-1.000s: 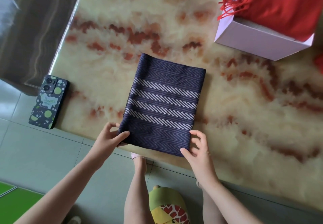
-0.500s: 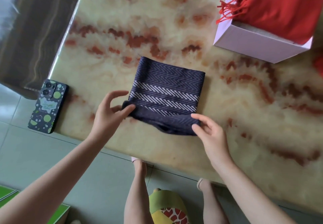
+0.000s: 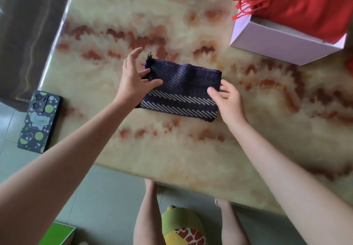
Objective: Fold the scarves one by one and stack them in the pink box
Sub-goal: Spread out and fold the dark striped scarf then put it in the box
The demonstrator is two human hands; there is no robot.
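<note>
A navy scarf [image 3: 181, 94] with white zigzag stripes lies folded in half on the marble table [image 3: 191, 149], its fringe poking out at the far left corner. My left hand [image 3: 133, 80] pinches the scarf's left edge, thumb on top and the other fingers spread. My right hand [image 3: 227, 99] pinches the right edge, thumb on the upper layer. The pink box [image 3: 277, 42] stands at the far right, apart from both hands. A folded red scarf [image 3: 309, 4] lies in it, with its fringe hanging over the left rim.
A phone [image 3: 39, 121] in a dark spotted case lies at the table's left edge. Something red [image 3: 349, 65] shows at the right border. The table's near edge runs just above my knees. A green object [image 3: 57, 235] sits on the floor at lower left.
Both hands lifted the scarf's near edge and carried it away from me onto the far edge. The scarf went from a tall rectangle to a short one half as deep.
</note>
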